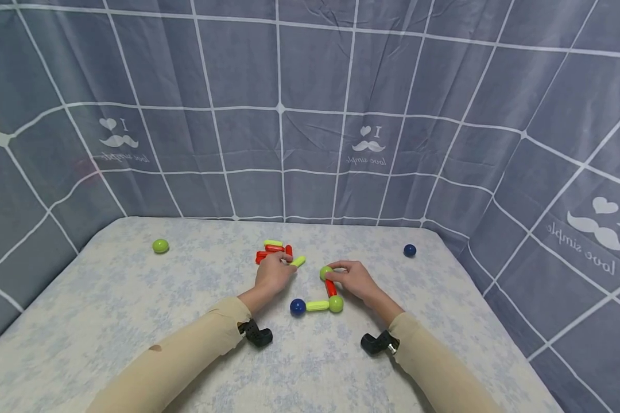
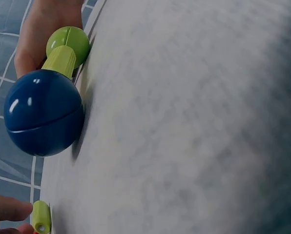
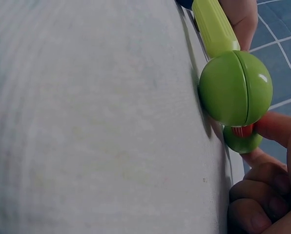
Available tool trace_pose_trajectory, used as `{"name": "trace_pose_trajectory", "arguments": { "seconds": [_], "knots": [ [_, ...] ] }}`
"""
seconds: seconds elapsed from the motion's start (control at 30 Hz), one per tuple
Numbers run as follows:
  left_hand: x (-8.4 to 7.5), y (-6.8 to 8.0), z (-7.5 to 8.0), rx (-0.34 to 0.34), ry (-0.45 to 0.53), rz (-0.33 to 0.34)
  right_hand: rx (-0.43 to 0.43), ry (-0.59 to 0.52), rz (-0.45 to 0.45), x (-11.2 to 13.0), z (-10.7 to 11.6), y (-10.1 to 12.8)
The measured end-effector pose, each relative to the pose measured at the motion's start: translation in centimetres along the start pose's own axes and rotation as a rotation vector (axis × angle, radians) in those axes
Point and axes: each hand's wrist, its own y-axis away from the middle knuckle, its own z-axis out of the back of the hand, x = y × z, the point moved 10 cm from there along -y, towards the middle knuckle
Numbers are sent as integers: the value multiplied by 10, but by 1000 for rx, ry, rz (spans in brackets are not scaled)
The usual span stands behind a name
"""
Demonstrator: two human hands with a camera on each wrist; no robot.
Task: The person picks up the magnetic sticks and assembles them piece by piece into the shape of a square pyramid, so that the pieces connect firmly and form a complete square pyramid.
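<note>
On the table lies an L-shaped chain: a blue ball [image 1: 297, 307], a green stick [image 1: 317, 305], a corner green ball [image 1: 336, 303], a red stick [image 1: 331, 287] and an end green ball [image 1: 325, 272]. My right hand [image 1: 353, 279] pinches that end green ball [image 3: 242, 141]; the corner ball [image 3: 236, 87] fills the right wrist view. My left hand [image 1: 275, 273] rests with curled fingers on a pile of red and green sticks [image 1: 275, 251], fingertips beside a green stick [image 1: 298, 261]. Whether it grips one is hidden. The left wrist view shows the blue ball [image 2: 43, 112] close up.
A loose green ball [image 1: 160, 246] lies at the far left of the floral tablecloth [image 1: 134, 321], and a loose blue ball [image 1: 409, 250] at the far right. Grey checked fabric [image 1: 310, 115] walls in the table behind and on both sides.
</note>
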Motion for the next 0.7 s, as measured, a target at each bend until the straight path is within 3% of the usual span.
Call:
{"name": "trace_pose_trajectory", "arguments": {
  "seconds": [0.3, 0.7],
  "knots": [
    [1, -3, -2, -4, -77, 40, -4, 1, 3, 1, 1, 0],
    [-1, -4, -3, -9, -142, 36, -8, 11, -8, 2, 3, 2]
  ]
}}
